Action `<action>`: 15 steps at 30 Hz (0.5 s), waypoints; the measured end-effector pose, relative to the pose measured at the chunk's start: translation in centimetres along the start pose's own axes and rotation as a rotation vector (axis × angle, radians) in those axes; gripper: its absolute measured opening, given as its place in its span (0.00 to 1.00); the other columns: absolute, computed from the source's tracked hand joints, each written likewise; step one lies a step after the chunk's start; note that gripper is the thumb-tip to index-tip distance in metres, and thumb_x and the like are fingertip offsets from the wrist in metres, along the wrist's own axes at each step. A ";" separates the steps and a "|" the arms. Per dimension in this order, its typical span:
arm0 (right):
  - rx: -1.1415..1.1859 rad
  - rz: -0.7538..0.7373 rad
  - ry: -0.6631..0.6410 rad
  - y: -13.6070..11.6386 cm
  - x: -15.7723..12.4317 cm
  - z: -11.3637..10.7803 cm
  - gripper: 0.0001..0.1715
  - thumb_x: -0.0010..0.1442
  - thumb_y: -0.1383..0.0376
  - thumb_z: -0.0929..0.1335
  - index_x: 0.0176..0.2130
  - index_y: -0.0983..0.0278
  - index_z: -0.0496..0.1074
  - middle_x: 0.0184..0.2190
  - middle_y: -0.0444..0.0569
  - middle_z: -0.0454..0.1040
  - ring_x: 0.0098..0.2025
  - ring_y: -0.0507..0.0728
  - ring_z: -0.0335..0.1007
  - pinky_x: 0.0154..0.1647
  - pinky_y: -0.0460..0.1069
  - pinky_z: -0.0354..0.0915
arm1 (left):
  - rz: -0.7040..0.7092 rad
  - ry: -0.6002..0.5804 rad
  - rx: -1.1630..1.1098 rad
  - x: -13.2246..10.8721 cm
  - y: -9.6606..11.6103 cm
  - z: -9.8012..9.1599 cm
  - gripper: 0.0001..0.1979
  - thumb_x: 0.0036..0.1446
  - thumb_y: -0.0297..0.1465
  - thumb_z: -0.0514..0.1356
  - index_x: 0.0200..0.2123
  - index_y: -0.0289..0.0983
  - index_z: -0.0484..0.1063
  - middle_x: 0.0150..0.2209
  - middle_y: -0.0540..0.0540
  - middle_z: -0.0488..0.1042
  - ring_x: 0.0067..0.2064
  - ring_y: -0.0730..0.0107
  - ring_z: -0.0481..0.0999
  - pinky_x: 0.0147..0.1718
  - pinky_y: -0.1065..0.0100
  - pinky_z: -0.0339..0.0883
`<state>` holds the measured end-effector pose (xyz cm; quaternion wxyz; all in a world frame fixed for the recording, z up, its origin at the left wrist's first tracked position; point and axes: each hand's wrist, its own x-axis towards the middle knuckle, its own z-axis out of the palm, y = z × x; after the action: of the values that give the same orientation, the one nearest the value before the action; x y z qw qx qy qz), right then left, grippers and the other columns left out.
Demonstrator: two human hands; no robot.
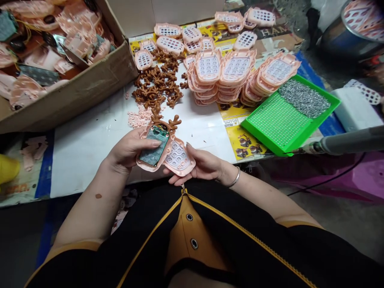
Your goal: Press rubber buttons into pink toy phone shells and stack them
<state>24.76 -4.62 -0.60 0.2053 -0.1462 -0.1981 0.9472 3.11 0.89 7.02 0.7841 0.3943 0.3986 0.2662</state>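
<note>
My left hand [132,146] grips a pink toy phone shell half with a green circuit board [153,150] inside, its thumb lying on the board. Brown antlers [165,122] stick up from the top of that half. In my right hand [204,164] is the other pink shell half [180,158], with a white keypad of round buttons in it. The two halves are side by side, the left one partly over the right one, and they are not closed together. Beyond my hands lie a heap of brown antler pieces [157,86] and small pink parts [141,117].
A cardboard box [99,72] full of pink shells stands at the left. Stacked keypad shells [207,76] sit at the back. A green tray [264,124] holds many small screws [306,98]. A grey cylindrical tool [354,141] juts in at the right.
</note>
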 end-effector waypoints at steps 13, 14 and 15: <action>0.026 -0.217 -0.159 1.8 0.7 -0.1 0.41 0.47 0.49 0.79 0.52 0.69 0.71 0.45 0.59 0.80 0.45 0.60 0.80 0.48 0.54 0.74 | 0.039 0.026 -0.013 -0.5 0.5 0.7 0.18 0.40 0.27 0.71 0.37 0.25 0.80 0.30 0.38 0.80 0.27 0.62 0.79 0.26 0.68 0.75; 0.010 -0.246 -0.130 1.8 0.6 -0.1 0.42 0.46 0.49 0.80 0.52 0.69 0.71 0.46 0.59 0.80 0.44 0.60 0.80 0.49 0.54 0.74 | 0.085 0.061 -0.030 -0.5 0.3 0.5 0.17 0.40 0.26 0.70 0.37 0.26 0.79 0.32 0.38 0.81 0.28 0.62 0.80 0.28 0.68 0.76; -0.001 -0.280 -0.097 1.8 0.5 -0.2 0.43 0.45 0.49 0.80 0.52 0.68 0.70 0.47 0.58 0.80 0.45 0.60 0.80 0.50 0.55 0.73 | 0.141 0.106 -0.056 -0.6 0.1 0.3 0.17 0.41 0.26 0.70 0.38 0.27 0.79 0.35 0.38 0.81 0.31 0.61 0.81 0.31 0.66 0.77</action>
<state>23.82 -5.87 -1.63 0.3256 -0.0713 -0.2269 0.9151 3.06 0.35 7.48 0.7519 0.3848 0.4030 0.3523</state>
